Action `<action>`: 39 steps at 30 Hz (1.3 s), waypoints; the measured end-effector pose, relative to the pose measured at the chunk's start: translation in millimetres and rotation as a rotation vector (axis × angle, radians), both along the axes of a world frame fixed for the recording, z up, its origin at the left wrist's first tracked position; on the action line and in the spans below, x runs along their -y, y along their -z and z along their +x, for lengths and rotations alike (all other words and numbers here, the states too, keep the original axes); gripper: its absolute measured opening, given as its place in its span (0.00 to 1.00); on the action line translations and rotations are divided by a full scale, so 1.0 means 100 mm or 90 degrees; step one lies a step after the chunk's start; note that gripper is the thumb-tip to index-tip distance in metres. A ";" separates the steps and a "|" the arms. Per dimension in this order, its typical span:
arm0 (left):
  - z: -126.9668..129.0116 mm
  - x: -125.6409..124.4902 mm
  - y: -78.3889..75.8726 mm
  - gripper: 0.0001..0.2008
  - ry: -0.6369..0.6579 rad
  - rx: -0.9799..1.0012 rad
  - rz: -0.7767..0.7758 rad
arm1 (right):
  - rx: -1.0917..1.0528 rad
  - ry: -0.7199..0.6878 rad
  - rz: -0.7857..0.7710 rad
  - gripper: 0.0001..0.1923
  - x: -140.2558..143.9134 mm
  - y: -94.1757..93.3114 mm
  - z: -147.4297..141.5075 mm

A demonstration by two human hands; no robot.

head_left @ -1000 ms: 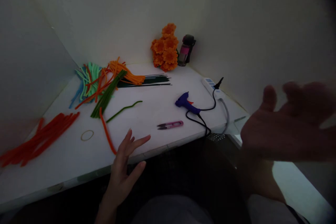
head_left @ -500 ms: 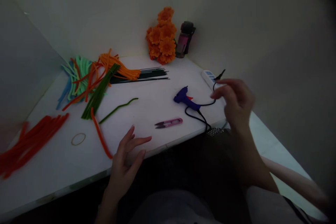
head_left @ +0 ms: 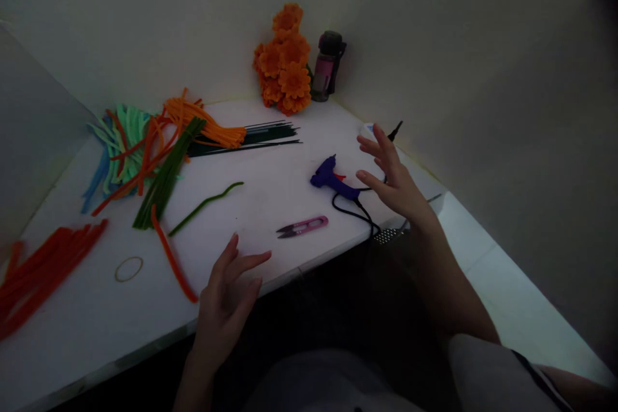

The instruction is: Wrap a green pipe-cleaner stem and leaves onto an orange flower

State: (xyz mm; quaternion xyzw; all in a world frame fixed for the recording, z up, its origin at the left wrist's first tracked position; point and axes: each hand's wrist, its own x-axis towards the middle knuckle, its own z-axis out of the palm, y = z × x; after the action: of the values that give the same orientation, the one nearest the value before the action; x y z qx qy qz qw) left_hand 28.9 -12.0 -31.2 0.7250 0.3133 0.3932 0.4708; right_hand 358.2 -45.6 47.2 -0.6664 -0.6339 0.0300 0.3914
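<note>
My left hand (head_left: 226, 301) hovers over the front edge of the white table (head_left: 270, 190), fingers spread and holding nothing. Just beyond it lie a loose orange pipe cleaner (head_left: 172, 259) and pink snips (head_left: 302, 227). My right hand (head_left: 393, 179) is open with fingers apart, over the table's right side, right beside the purple glue gun (head_left: 331, 179) and its black cord (head_left: 357, 209). A bent green pipe cleaner (head_left: 205, 204) lies mid-table.
Piles of orange, green and blue pipe cleaners (head_left: 145, 148) and dark wire stems (head_left: 261, 136) lie at the back left. Red pipe cleaners (head_left: 41, 270) and a rubber band (head_left: 128, 268) are at the left. Orange pipe-cleaner flowers (head_left: 284, 67) and a bottle (head_left: 326, 66) stand in the corner.
My right hand came down from close to the camera to the glue gun's side and spread its fingers. The left hand has barely moved. The view shifted slightly right.
</note>
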 end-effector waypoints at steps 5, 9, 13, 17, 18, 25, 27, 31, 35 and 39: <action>-0.01 0.00 0.00 0.32 -0.006 0.003 0.006 | -0.009 -0.001 0.007 0.33 0.02 -0.02 -0.03; -0.02 0.02 -0.04 0.29 -0.009 -0.004 0.002 | -0.030 0.081 0.000 0.13 0.03 0.00 0.00; -0.01 0.05 -0.09 0.27 -0.015 -0.006 0.009 | -0.060 0.180 0.009 0.19 0.08 0.01 0.01; 0.00 0.05 -0.14 0.26 -0.001 -0.011 -0.005 | -0.037 0.208 0.042 0.21 0.12 0.00 0.00; 0.00 0.05 -0.14 0.26 -0.001 -0.010 -0.006 | -0.037 0.208 0.045 0.21 0.13 0.00 0.00; 0.00 0.07 -0.11 0.23 -0.034 0.026 0.015 | -0.027 0.193 0.017 0.19 0.19 0.06 0.02; -0.02 0.08 -0.11 0.22 -0.048 0.040 0.019 | -0.021 0.160 0.005 0.14 0.20 0.10 0.00; -0.11 0.12 -0.12 0.20 -0.073 0.029 0.048 | 0.022 0.045 -0.033 0.11 0.16 0.16 -0.11; -0.27 0.10 -0.14 0.18 -0.109 0.000 0.072 | 0.153 -0.055 -0.058 0.13 0.08 0.17 -0.24; -0.46 0.04 -0.15 0.17 -0.188 -0.016 0.100 | 0.152 0.071 0.011 0.11 0.06 0.17 -0.30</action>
State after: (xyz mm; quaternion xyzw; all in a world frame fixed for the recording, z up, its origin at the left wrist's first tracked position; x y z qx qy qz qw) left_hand -16.9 -16.0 -16.1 0.7107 0.3906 0.4718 0.3459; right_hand 327.7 -51.5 29.7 -0.6961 -0.6381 -0.0765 0.3199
